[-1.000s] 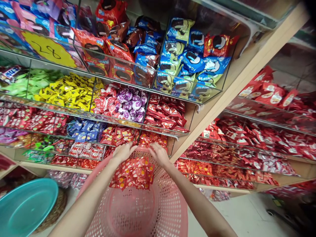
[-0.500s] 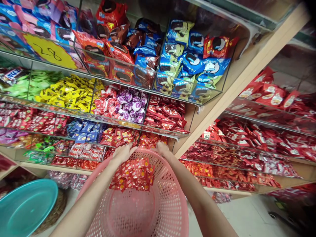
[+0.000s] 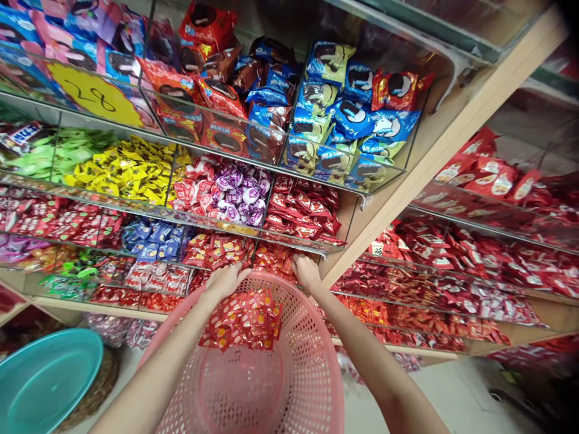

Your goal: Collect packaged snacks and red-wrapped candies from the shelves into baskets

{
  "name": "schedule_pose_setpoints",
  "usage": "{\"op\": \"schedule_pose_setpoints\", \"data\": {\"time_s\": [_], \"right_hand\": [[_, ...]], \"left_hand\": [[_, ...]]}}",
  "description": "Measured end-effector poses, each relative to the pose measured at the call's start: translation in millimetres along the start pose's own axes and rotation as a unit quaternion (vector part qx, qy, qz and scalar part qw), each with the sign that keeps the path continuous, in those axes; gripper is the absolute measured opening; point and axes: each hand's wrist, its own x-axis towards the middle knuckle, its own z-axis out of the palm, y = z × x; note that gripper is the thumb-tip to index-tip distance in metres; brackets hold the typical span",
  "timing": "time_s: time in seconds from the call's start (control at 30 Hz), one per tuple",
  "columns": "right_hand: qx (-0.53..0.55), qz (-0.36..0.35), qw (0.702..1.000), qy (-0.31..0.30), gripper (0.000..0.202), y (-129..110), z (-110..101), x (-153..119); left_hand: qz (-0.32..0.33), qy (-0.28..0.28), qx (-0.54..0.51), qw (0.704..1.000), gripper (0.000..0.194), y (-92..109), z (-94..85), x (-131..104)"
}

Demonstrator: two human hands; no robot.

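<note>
A pink plastic basket [image 3: 312, 337] with a perforated wall is tilted toward me below the shelves. Small red candy packets [image 3: 246, 319] with orange and white spots lie in a pile against its far inner wall. My left hand [image 3: 226, 280] is closed over the far rim. To the right of it, my right hand [image 3: 307, 271] is just beyond the rim, at a low shelf compartment of red-wrapped candies [image 3: 274, 259]. Its fingers are bent and point down, and the fingertips are hidden, so I cannot see whether they hold anything.
Clear-fronted shelves hold wrapped sweets: yellow packets [image 3: 131, 172], purple-and-white candies [image 3: 242, 190] and blue packets [image 3: 154, 238]. A wooden upright [image 3: 434, 157] divides them from another shelf section at right. A yellow price tag [image 3: 94, 93] hangs upper left. A teal basin [image 3: 49, 380] stands lower left.
My right hand has shifted slightly right and up along the low compartment, and its forearm has swung right. My left hand and the basket have hardly moved.
</note>
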Motion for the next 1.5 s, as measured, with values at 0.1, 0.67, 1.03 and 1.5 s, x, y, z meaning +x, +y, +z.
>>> {"op": "schedule_pose_setpoints", "data": {"time_s": [0.1, 0.67, 1.03, 1.5], "right_hand": [[0.043, 0.009, 0.998, 0.054, 0.023, 4, -7, -9], [0.752, 0.145, 0.641, 0.056, 0.032, -49, 40, -63], [0.730, 0.093, 0.677, 0.031, 0.026, -59, 61, -72], [0.718, 0.075, 0.692, -0.008, 0.032, -68, 57, -67]], "left_hand": [[0.002, 0.001, 0.002, 1.000, 0.060, 1, -0.9, -1], [0.012, 0.012, -0.024, 1.000, 0.049, -2, 0.7, -2], [0.120, -0.009, -0.301, 0.946, 0.021, -22, 4.6, 4], [0.201, -0.136, -0.347, 0.906, 0.035, -21, -16.8, 4]]}}
